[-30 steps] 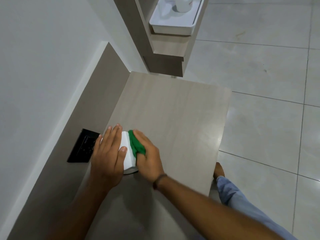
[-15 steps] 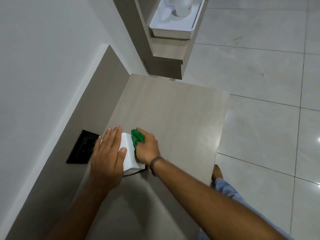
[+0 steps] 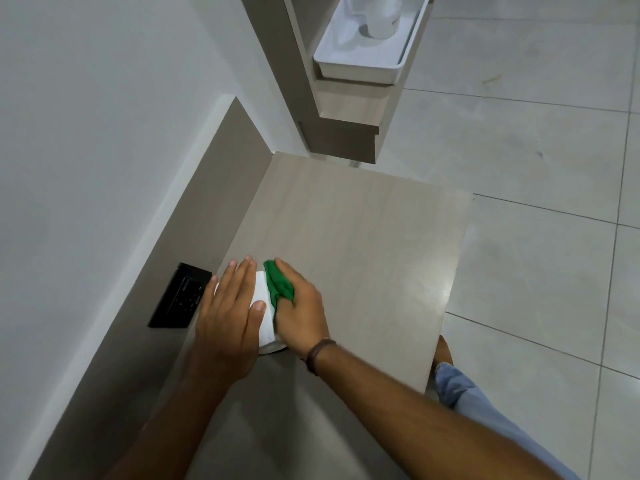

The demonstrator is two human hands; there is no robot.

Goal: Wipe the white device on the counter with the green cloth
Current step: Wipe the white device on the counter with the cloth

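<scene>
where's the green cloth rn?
In the head view, the green cloth is bunched in the right hand, pressed against the right side of the white device, which the left hand covers, at the counter's near-left, by the black wall outlet.

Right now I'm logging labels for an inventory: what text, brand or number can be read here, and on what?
None can be read.
White container in the tray: a small dark mark, too blurred to read.
Black outlet panel: no legible marking.
White device: no text shows.
</scene>
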